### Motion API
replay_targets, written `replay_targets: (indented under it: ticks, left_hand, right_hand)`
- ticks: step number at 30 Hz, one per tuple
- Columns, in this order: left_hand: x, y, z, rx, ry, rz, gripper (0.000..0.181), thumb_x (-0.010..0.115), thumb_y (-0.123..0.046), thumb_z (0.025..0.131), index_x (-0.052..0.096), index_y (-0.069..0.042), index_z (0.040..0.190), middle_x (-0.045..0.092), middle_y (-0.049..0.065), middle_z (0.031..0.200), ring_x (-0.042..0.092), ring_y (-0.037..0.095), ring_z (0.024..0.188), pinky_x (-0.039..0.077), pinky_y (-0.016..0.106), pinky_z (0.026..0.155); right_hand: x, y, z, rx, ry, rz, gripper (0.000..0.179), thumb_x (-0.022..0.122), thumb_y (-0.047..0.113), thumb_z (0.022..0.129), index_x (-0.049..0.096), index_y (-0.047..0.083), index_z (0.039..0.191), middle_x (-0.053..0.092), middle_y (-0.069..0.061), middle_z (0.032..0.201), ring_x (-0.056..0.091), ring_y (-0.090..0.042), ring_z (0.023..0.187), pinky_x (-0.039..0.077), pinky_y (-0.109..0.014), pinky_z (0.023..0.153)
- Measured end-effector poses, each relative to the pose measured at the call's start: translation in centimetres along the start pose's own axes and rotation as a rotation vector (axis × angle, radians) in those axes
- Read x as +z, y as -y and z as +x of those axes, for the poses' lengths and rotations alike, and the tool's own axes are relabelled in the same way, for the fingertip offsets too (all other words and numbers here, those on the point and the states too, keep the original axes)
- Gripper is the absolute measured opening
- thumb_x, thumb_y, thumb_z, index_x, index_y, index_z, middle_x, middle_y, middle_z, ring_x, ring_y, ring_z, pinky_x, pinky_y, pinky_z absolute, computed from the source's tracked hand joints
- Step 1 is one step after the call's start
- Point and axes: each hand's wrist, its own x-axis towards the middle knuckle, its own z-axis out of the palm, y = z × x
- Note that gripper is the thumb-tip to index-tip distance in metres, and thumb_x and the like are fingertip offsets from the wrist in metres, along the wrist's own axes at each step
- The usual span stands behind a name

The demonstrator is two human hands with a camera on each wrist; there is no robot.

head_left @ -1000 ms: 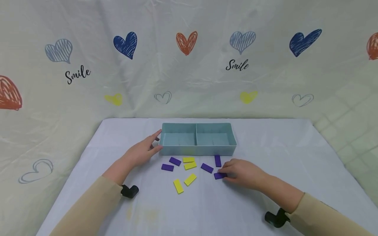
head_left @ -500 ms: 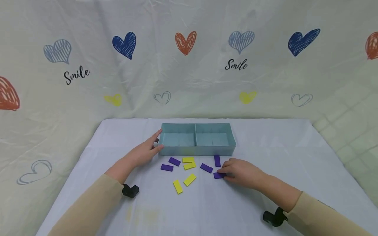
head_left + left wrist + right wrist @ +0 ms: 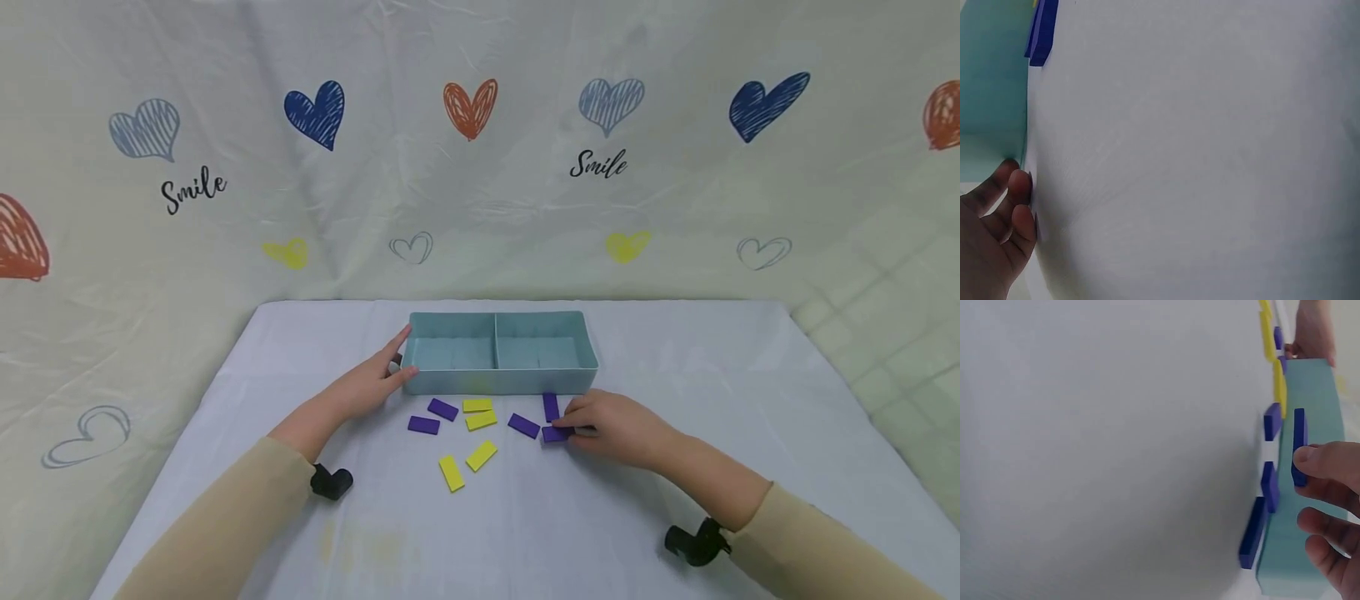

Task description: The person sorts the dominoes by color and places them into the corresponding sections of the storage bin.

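Apparent pick-up step: the right hand [image 3: 618, 427] pinches a flat, rectangular purple tile [image 3: 1299, 430] before a teal, plastic-looking, two-compartment box [image 3: 495, 382]; the left hand [image 3: 362, 388], fingers apart, touches its end. Next likely calls for clearing neighbouring purple tiles [image 3: 1252, 536].

white-covered table [image 3: 525, 533], teal two-compartment box [image 3: 495, 382] on it, four yellow tiles [image 3: 452, 473] in front of box, purple tiles [image 3: 523, 426] before both halves
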Motion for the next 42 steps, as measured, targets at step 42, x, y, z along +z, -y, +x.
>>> replay_targets:
  ticks: [42]
  left_hand:
    - [-0.1, -0.5, 0.1, -0.040, 0.019, -0.038, 0.077, 0.046, -0.058, 0.099, -0.005, -0.048, 0.156, 0.037, 0.019, 0.152, 0.046, 0.039, 0.131, 0.036, 0.060, 0.106]
  right_hand:
    - [-7.4, -0.6, 5.8, 0.085, -0.071, 0.148, 0.030, 0.073, 0.019, 0.091, 0.074, 0.019, 0.121, 0.067, 0.004, 0.111, 0.054, -0.015, 0.081, 0.050, -0.030, 0.069]
